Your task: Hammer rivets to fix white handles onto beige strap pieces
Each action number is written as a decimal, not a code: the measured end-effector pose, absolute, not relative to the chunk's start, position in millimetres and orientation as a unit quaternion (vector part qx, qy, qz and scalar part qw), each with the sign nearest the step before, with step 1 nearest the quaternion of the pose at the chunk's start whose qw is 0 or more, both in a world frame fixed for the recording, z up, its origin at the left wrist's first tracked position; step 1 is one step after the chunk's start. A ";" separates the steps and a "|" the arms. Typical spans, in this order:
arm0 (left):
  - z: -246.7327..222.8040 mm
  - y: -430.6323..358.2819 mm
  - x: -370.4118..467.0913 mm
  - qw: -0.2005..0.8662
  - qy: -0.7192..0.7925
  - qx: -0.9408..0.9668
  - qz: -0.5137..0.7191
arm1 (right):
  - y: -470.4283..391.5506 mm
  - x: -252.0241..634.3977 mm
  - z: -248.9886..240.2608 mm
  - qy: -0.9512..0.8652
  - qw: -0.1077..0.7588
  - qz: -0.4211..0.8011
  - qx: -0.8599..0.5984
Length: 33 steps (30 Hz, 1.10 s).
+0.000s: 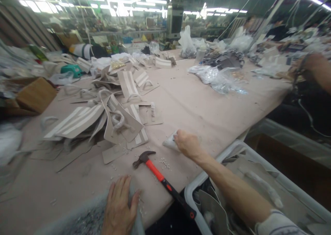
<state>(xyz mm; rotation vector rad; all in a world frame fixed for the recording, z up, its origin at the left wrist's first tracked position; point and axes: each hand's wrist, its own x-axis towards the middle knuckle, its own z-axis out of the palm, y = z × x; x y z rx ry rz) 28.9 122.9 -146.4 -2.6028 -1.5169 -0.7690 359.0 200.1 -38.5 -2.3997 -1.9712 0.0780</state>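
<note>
My left hand (120, 202) lies flat, fingers stretched out, on the edge of a grey speckled slab (85, 214) at the bottom. Out over the table, my right hand (187, 143) is closed on a small whitish plastic bag (169, 142); blur hides its contents. Between my hands lies a claw hammer (159, 174) with a red and black handle, its end reaching past the table edge. Small pale rivet-like bits (164, 163) are scattered beside the hammer's head.
A heap of beige panels with white stripes and loops (124, 114) covers the table's left side. At the right edge stands a white bin (236, 145) of similar pieces. Clear plastic bags (217, 78) lie farther back. Another person's arm (319, 71) shows at far right.
</note>
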 end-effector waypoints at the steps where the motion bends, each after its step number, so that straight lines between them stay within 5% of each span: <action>1: -146.2 122.7 28.8 0.014 -0.490 -0.836 -0.248 | 199.3 357.6 -39.9 -0.645 0.004 0.040 -0.763; 8: -151.2 123.1 27.4 -0.037 -0.511 -0.819 -0.258 | 193.2 362.6 -15.4 -0.572 0.104 0.040 -0.813; 14: -122.8 112.9 35.7 -0.182 -0.524 -0.734 -0.392 | 141.9 280.6 -26.6 -0.624 0.243 0.268 -0.692; 20: -71.3 89.1 50.7 -0.400 -0.464 -0.675 -0.412 | 98.7 199.6 -38.2 -0.656 0.227 0.382 -0.610; 27: -59.3 96.4 24.0 -0.424 -0.511 -0.588 -0.461 | 150.9 202.8 -11.6 -0.678 0.190 0.545 -0.456; 33: -99.1 98.6 9.1 -0.403 -0.599 -0.423 -0.547 | 251.6 182.7 3.7 -0.603 0.381 0.445 -0.541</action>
